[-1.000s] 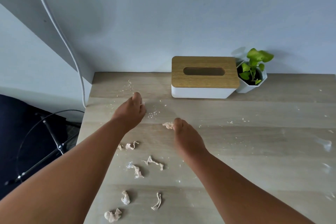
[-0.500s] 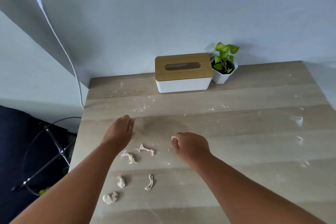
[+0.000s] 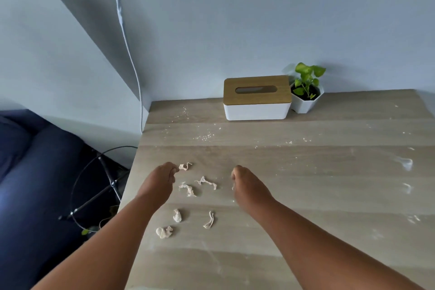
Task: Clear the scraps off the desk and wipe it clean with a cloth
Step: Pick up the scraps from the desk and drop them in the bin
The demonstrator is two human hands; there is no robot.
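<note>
A person is gathering scraps from a pale wooden desk (image 3: pixel 306 195), both bare arms reaching in from six o'clock. The left hand (image 3: pixel 160 181) is curling its fingertips against a twisted scrap (image 3: pixel 185 166) at about eleven o'clock of the cluster, apparently pinching it. The right hand (image 3: pixel 247 186) is fisted, fingers drawn together; a sliver of pale material is showing at its underside, but whether it is holding a scrap cannot be told.

Five more scraps are lying loose between and below the hands: two stringy pieces (image 3: pixel 207 182) at centre, a lump (image 3: pixel 177 215), a curled strip (image 3: pixel 209 219) and a larger wad (image 3: pixel 164 232) toward seven o'clock. Fine crumbs (image 3: pixel 204 136) are dotting the desk at twelve o'clock, near a tissue box (image 3: pixel 256 99) and a potted plant (image 3: pixel 306 92).

The clearing step appears to be in hand and far from finished. The next move likely calls for lifting the pinched scrap, then collecting the rest. No cloth or bin is showing. White smears (image 3: pixel 406 163) at three o'clock are hard to identify, and the desk's right edge is cut off.
</note>
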